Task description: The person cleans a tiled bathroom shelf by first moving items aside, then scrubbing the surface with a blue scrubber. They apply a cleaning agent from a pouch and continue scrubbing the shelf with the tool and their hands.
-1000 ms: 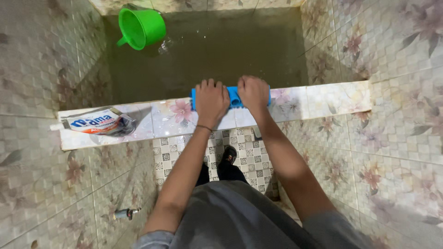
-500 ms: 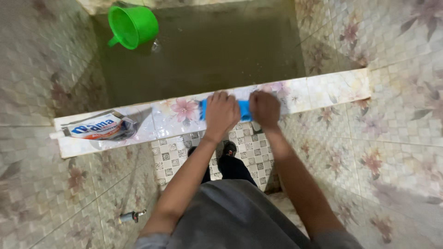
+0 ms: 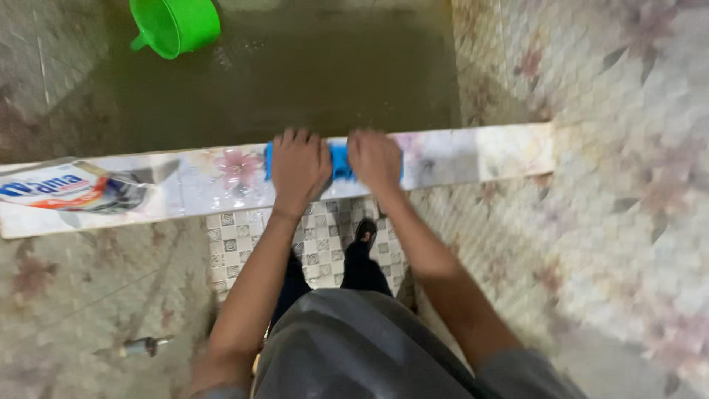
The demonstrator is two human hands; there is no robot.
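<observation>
Pressing down on the ledge, both your hands sit side by side on a blue flat scrub pad or brush (image 3: 340, 160), which lies on the glossy floral-tiled ledge (image 3: 473, 151) at the rim of a water tank.

- Left hand (image 3: 298, 164): palm down, fingers together, covering the pad's left half. Grip or flat press: cannot tell.
- Right hand (image 3: 375, 159): palm down, fingers curled over the pad's right end, touching it. Only a strip of blue shows between the two hands.
- Tank water (image 3: 295, 81): dark, murky, just beyond your fingertips.
- Green plastic dipper w/ handle (image 3: 175, 24): floating at far left, well apart from the hands.
- Soap/detergent sachet, white w/ blue and red print (image 3: 70, 188): lying flat on the ledge's left end, apart from the pad.
- Small metal tap (image 3: 136, 346): on the left wall, low.
- Checked floor tiles (image 3: 325, 229): beneath your dark-clad feet.

Risks, judged:
1. Ledge looks wet and glossy; a hard push could skid the pad off into the tank.
2. Weight is forward over the hands; a slip could pitch you toward the water.
3. A long sideways stroke may knock the sachet in.
4. Floor prob. slick underfoot.
</observation>
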